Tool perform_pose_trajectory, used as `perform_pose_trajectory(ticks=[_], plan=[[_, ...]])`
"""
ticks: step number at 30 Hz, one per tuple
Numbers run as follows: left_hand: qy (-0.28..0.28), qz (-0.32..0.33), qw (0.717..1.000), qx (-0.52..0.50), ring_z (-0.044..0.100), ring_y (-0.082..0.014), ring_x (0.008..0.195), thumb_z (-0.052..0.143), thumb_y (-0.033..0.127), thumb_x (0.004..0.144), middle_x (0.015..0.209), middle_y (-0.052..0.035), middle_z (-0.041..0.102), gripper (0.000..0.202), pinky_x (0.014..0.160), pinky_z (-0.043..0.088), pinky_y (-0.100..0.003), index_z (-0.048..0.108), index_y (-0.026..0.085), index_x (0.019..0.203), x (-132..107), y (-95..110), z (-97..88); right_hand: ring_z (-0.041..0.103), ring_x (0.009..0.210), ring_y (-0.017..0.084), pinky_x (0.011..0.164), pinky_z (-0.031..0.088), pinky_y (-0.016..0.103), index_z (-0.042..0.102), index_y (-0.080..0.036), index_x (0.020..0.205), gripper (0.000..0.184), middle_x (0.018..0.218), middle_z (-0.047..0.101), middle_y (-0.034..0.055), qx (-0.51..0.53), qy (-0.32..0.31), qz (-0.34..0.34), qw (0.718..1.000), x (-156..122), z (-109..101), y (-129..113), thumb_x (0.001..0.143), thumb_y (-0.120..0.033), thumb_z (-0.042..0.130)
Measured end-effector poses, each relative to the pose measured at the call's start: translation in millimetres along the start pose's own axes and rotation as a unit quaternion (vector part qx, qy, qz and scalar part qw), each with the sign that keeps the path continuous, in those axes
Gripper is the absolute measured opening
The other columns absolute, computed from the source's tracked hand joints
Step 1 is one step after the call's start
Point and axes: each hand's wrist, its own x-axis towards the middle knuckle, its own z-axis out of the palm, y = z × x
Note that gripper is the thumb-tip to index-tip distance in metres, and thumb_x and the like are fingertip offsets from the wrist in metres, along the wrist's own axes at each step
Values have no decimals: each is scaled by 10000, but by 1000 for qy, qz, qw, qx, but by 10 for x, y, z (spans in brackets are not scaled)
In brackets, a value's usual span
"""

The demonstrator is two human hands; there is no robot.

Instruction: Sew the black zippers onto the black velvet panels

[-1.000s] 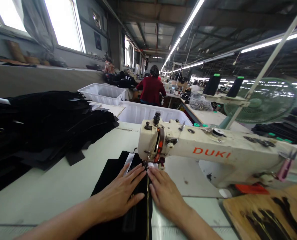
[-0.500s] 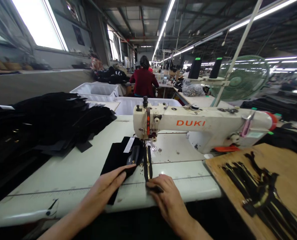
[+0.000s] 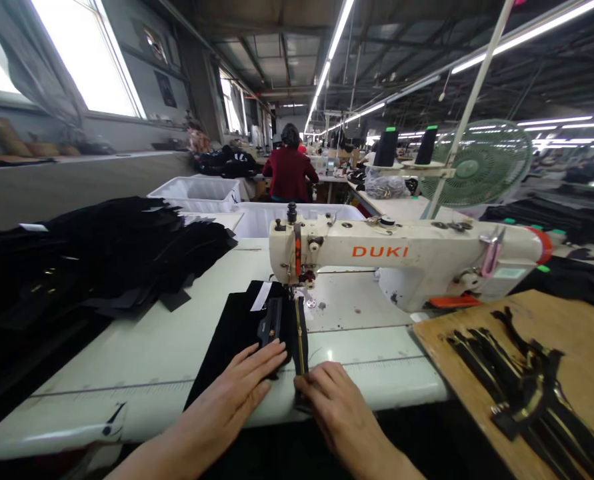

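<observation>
My left hand lies flat with fingers stretched on a black fabric panel. A white label strip and a dark patch with a small gold-coloured fitting show on that panel. Between the fingers and thumb of my right hand is the near end of a black zipper with gold teeth. The zipper runs away from me along the panel's right edge, up to the needle area of a white sewing machine. Whether the panel and zipper touch under the presser foot is hard to see.
A large heap of black fabric pieces covers the table's left. At right, several gold-toothed zippers lie on a wooden board. White plastic bins stand behind the machine. Farther back sits a person in dark red.
My left hand has moved right and flattened onto the panel, which now lies against the zipper's left side. My right hand keeps its grip on the zipper end. The view has tilted slightly.
</observation>
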Motion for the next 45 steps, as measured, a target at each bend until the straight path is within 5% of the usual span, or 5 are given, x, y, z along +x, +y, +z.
perform_pose_trajectory(ticks=[9,17,21,33,45], plan=[[-45,108,989,92,305,-205,1443,412,138,1032,1578,-39,331,578,1200,202,-465,213,254,1562,-43,-51,251,558,850,225,796,497,380,624,-113,1149,270,874,646,81,-23,66,-18,997,-131,190,-167,1002,-115,398],[45,-69,989,-123,412,-264,1386,347,329,1066,1518,26,438,432,1129,310,-505,390,349,1496,-3,-73,-73,656,948,197,817,510,280,740,-231,943,179,972,697,28,274,164,229,920,127,-529,308,954,-337,597],[63,-100,979,-167,432,-280,1371,354,380,1061,1486,43,478,416,1133,274,-534,443,353,1466,80,-18,-196,661,928,205,845,498,303,744,-219,909,195,943,709,29,265,134,196,934,297,-768,435,943,-361,614],[-30,99,992,73,309,-235,1439,411,153,1034,1585,-42,317,586,1184,249,-469,198,271,1567,-53,-81,219,557,864,210,780,492,337,624,-170,1129,256,915,640,63,21,23,16,999,-100,119,-135,961,-78,454],[-76,142,976,145,246,-221,1466,387,82,1008,1604,-68,264,599,1207,210,-459,200,197,1565,-18,-113,266,537,876,223,812,480,374,604,-131,1161,281,932,641,86,7,42,10,999,-151,155,-163,1019,-138,362]])
